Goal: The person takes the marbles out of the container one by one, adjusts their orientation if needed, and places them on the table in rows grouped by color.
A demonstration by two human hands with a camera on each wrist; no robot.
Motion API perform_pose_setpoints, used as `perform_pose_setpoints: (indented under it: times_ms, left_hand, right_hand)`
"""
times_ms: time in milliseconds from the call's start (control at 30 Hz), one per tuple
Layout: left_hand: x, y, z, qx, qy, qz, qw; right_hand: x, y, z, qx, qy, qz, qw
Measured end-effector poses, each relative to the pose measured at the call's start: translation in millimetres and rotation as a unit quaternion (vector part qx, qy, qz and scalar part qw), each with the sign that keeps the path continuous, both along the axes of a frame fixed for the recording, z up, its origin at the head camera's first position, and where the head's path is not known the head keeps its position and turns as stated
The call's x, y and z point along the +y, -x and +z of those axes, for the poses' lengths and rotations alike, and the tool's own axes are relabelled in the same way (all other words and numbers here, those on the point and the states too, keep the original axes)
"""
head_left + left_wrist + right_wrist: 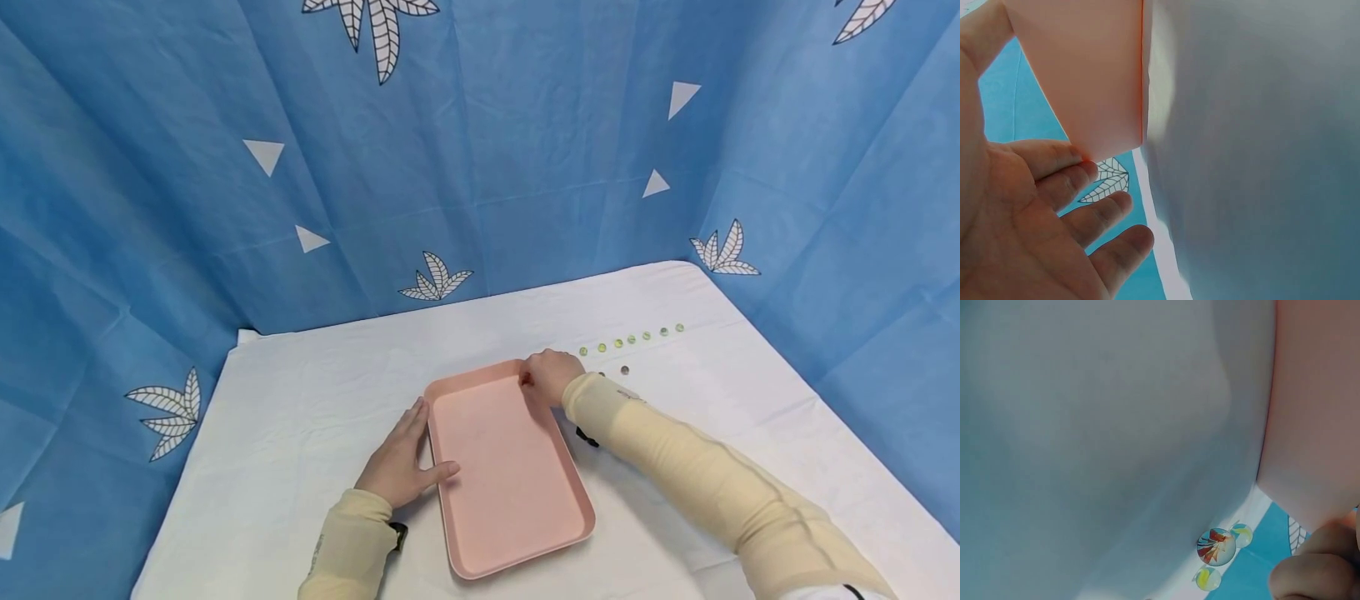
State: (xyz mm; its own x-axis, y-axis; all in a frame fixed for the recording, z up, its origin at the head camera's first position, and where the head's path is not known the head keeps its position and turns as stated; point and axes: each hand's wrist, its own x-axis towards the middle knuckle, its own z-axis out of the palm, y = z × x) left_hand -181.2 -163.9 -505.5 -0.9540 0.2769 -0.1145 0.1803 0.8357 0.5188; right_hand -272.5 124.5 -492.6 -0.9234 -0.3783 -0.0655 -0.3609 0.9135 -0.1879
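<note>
A shallow pink tray (517,467) lies on the white-covered table. At its left side my left hand (401,467) rests with the thumb reaching over the rim and the other fingers nearly straight along the outside. In the left wrist view, fingertips (1082,165) touch the tray wall (1094,81) near its far corner. My right hand (551,375) grips the far right corner of the tray, its fingers curled there. In the right wrist view, curled fingers (1313,575) show at the end of the tray wall (1316,412); the thumb is hidden.
Several clear marbles with yellow-green insides (632,339) form a row beyond the right hand. A darker marble (625,370) sits nearer, and another is partly hidden by the right wrist. A marble with a red-brown pattern (1216,547) shows close up. Blue curtains (465,167) surround the table.
</note>
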Motion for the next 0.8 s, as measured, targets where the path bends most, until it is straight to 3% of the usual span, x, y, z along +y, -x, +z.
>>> perform_pose_setpoints:
  times_ms: [200,433,800]
  left_hand:
    - [1,0.4,-0.2,0.004,0.001,-0.002,1.0]
    - [1,0.2,0.5,0.004,0.0,-0.004,1.0]
    - [1,-0.7,3.6,-0.002,-0.001,-0.006,1.0]
  right_hand:
    - [1,-0.9,1.2,0.009,0.006,0.002,1.0]
    - [7,-7.6,17.5,0.0,0.067,-0.008,0.998]
    - [51,-15.6,41.7,0.011,0.141,-0.061,0.988]
